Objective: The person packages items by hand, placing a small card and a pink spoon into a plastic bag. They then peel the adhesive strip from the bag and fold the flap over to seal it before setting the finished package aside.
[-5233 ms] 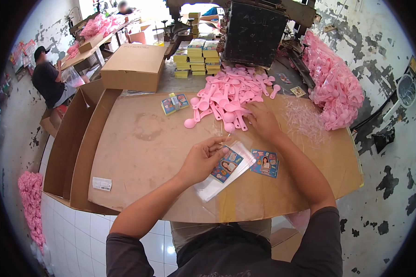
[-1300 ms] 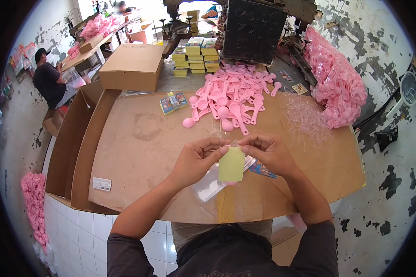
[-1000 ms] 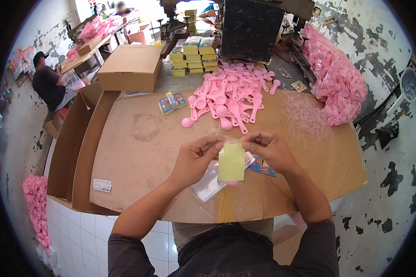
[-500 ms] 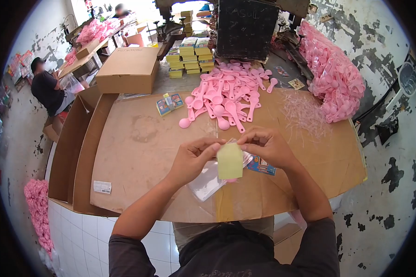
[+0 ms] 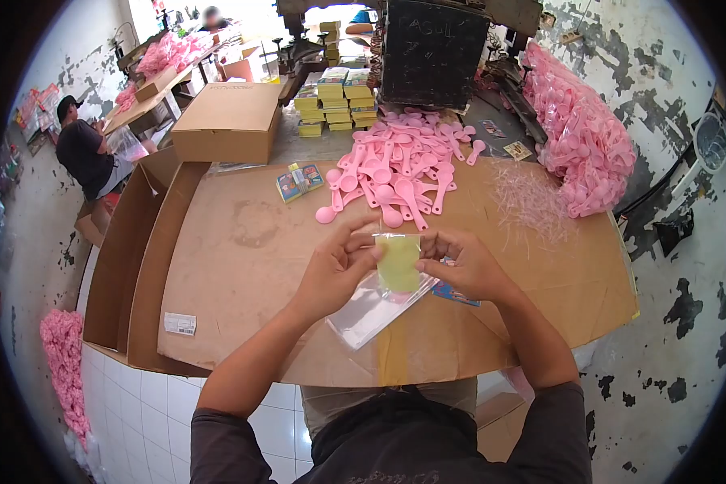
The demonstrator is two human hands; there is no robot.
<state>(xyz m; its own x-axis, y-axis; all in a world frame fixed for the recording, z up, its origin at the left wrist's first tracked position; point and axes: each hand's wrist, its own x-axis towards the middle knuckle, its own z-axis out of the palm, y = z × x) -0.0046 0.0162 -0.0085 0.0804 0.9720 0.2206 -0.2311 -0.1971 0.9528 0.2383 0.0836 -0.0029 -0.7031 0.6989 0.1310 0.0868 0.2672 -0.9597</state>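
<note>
Both hands hold a small clear bag (image 5: pixel 399 264) with a yellow-green card in it, over the middle of the cardboard sheet. My left hand (image 5: pixel 336 270) pinches its left edge, and my right hand (image 5: pixel 465 264) pinches its right edge. Something pink shows at the lower end of the bag. Beneath the hands lie clear plastic sleeves (image 5: pixel 369 316) and, by my right hand, some blue printed cards (image 5: pixel 457 295). A pile of pink spoons (image 5: pixel 387 165) lies beyond. Left of that pile is a banded bundle of cards (image 5: pixel 299 182).
A closed carton (image 5: pixel 227 121) and stacks of yellow-edged cards (image 5: pixel 333 97) stand at the back. Pink bundles (image 5: pixel 585 133) and plastic shreds (image 5: pixel 528 202) are at right. An open long box (image 5: pixel 137 266) borders the left side. A person (image 5: pixel 87 153) sits farther left.
The yellow-green card now shows behind clear film, slightly higher and farther left. My left hand's fingers have spread along the bag's edge, and the right thumb has moved lower.
</note>
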